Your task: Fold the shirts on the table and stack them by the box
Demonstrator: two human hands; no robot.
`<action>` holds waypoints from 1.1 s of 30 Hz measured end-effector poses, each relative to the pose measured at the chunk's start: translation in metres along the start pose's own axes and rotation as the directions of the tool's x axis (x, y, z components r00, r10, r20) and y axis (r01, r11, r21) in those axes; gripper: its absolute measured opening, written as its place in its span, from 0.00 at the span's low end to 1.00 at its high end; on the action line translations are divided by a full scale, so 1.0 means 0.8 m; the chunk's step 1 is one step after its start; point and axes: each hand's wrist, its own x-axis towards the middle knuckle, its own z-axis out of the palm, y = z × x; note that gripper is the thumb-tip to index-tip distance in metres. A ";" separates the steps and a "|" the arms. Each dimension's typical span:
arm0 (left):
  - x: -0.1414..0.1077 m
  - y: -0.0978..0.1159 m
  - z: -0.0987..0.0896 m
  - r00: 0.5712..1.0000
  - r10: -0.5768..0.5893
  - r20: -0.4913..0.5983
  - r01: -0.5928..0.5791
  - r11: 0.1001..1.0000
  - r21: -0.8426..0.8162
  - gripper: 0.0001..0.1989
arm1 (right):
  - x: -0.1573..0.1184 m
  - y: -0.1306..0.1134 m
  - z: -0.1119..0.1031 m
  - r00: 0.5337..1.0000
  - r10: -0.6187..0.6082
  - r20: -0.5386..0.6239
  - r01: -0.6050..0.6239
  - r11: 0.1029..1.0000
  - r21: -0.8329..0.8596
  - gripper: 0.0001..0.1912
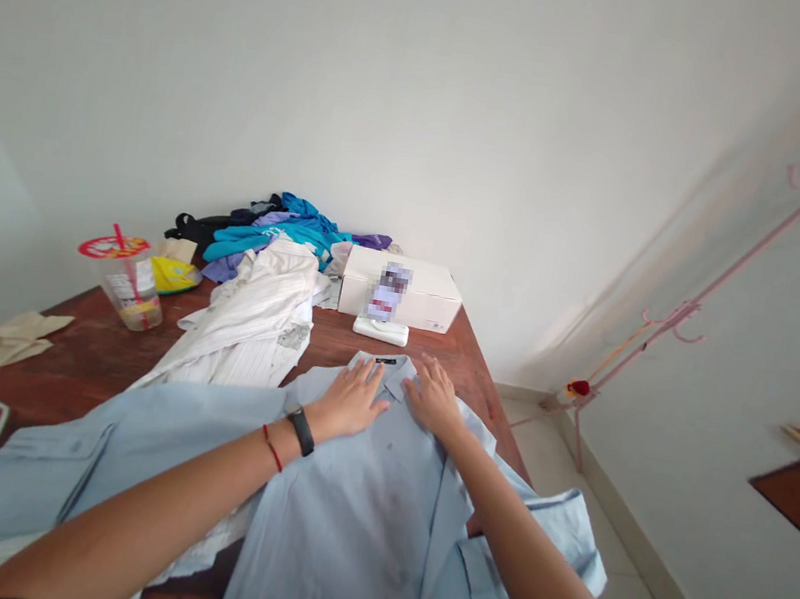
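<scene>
Both palms were flat, fingers spread, gripping nothing: left hand (352, 400) and right hand (434, 396) pressed light-blue shirt (351, 515) near collar, frame centre.

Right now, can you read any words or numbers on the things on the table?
None can be read.
White box: its label is blurred out.
Plastic cup: the sticker's print is too small to read; the red mark on its lid is unclear.
Light blue shirt under both hands: its dark collar tag is too small.
</scene>
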 end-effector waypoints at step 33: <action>-0.038 -0.006 0.039 0.997 -0.016 -0.080 0.016 1.000 -0.004 0.35 | -0.009 -0.018 0.029 0.937 -0.001 0.350 0.005 1.000 -0.010 0.40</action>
